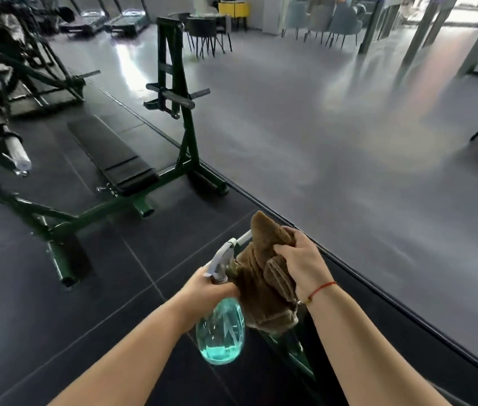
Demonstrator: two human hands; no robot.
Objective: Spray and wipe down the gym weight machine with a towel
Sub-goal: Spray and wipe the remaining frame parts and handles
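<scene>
Gym floor, dark rubber tiles (114, 273) on the left and glossy grey flooring (349, 142) on the right, with a dark strip between them running diagonally. Blurry far background: treadmills (100, 23), dark chairs round a table (205, 30), a yellow cabinet (233, 10).

Left hand (205, 284) grips the neck of a clear teal plastic spray bottle (221, 332), fingers wrapped tight just under its grey trigger head (223, 256). The bottle hangs roughly upright with a little liquid pooled at the bottom. The nozzle points away from the camera, toward the towel.

Right hand (302, 259) clutches a brown terry towel (264, 276), fingers curled into the bunched cloth, thumb pressed on a fold. The towel is draped over a dark green metal frame bar (293, 356) that slopes down toward the bottom of the view. Most of the bar is hidden under the cloth, and a pale tube end shows just beside the trigger head. The towel touches the bottle's neck area. A red string bracelet (322, 288) sits on the right wrist.

Mid-left stands a dark green steel weight machine (185, 136), well apart from both hands. It has an upright post with bare plate pegs, a long flat black padded bench (114, 153) and feet on the tiles. More machine frames at the far left are blurred.
</scene>
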